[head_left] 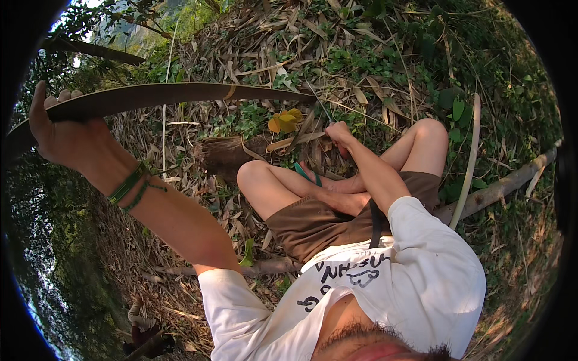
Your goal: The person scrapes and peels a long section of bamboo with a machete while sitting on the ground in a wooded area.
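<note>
My left hand (75, 135) is raised at the far left, its fingers closed round a long, dark, flat bamboo strip (162, 96). The strip arches to the right, and a lighter band like a node crosses it. Its narrow far end lies close to the blade of a knife (320, 99). In front of my bent legs, my right hand (341, 135) is closed in a fist on the knife's handle, which is mostly hidden. The thin blade points up and slightly left. Whether blade and strip touch, I cannot tell.
A thick cut log (232, 153) lies beyond my knee, with a yellow leaf (285, 121) near it. To the right are a long pole (512, 180) and a pale stick (469, 159). Dry leaves and green plants cover the ground. A dark object (144, 340) sits at lower left.
</note>
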A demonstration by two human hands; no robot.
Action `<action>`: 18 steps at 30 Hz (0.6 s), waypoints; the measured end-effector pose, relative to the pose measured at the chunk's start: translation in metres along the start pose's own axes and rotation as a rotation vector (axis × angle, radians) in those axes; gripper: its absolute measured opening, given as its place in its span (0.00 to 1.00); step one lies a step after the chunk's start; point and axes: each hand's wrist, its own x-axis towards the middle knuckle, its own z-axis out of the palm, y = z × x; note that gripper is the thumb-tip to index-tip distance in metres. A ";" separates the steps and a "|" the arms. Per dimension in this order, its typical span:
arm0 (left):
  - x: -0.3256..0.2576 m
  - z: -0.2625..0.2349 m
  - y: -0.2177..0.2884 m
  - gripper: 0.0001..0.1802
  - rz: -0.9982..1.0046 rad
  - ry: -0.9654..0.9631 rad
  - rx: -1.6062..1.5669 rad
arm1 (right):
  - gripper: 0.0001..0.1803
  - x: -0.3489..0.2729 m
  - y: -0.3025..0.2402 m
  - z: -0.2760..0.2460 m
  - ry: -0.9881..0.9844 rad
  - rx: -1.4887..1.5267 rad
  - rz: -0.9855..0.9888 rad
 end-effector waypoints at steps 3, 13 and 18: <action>0.001 -0.030 0.004 0.11 -0.006 0.058 0.086 | 0.12 -0.037 -0.023 0.013 -0.157 -0.171 -0.227; 0.010 0.001 -0.007 0.15 -0.051 0.314 0.433 | 0.16 -0.024 -0.007 0.011 -0.193 0.162 0.017; 0.016 -0.011 -0.004 0.21 0.066 0.216 0.096 | 0.26 -0.057 -0.016 0.018 -0.149 0.382 -0.069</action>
